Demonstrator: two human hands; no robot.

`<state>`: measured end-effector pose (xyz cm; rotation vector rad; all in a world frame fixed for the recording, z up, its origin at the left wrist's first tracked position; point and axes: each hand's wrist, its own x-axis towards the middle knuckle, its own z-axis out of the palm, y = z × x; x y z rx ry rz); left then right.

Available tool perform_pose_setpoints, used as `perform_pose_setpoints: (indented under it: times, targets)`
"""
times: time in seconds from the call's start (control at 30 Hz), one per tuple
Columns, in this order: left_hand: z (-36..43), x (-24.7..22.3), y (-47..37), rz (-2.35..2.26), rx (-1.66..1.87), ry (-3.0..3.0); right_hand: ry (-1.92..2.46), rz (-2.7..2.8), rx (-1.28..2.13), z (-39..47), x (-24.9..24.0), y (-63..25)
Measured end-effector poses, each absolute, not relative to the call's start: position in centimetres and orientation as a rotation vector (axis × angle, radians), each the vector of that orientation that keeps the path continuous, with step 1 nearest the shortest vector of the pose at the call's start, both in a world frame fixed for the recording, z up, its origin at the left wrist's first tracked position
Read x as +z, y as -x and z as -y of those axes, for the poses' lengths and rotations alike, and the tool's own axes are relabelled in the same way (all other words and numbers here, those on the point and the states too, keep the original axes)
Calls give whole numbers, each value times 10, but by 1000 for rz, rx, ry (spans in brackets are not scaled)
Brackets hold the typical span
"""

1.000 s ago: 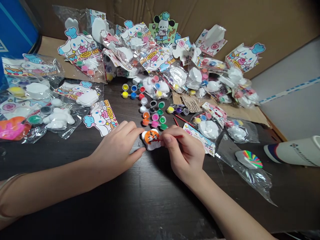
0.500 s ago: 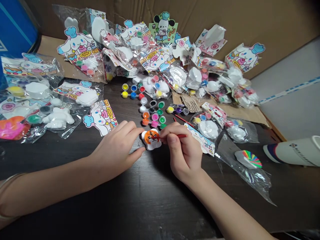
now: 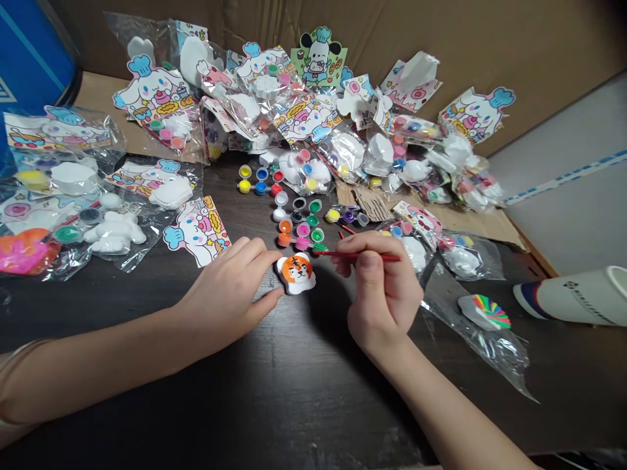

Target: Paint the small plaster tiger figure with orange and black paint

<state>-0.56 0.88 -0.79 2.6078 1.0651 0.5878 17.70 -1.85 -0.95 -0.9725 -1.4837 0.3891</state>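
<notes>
A small white plaster tiger figurine [image 3: 296, 273] lies on the dark table, its face painted orange with black stripes, eyes and nose. My left hand [image 3: 232, 287] steadies it by its left side, index finger at the upper edge and thumb below. In my right hand [image 3: 385, 287] a thin red paintbrush [image 3: 362, 255] is pinched, lying almost level. Its tip points left, above and to the right of the figurine, apart from the face and close to a green paint pot [image 3: 319, 247]. Several opened paint pots [image 3: 284, 239] stand just beyond the figurine.
Bagged plaster figures [image 3: 264, 104] with printed cards are heaped along the cardboard [image 3: 372, 32] at the back, with more bags at left [image 3: 73, 176]. On the right lie a rainbow-striped plaster piece [image 3: 490, 313] on clear plastic and a paper cup [image 3: 573, 297] on its side.
My right hand has drawn back to the right, lifting the brush off the tiger's face, which now shows fully. My left hand has stayed in place on the figurine.
</notes>
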Motion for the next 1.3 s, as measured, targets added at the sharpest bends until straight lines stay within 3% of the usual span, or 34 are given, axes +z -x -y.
perform_pose_setpoints:
  times: [0.5,1.3]
  targets:
    - [-8,-6,6,-1054,609,-2615,1080,1635,507,22,-5,-176]
    - [-8,-7,5,-1052,592,-2604,1031,1786,336,21,-5,-175]
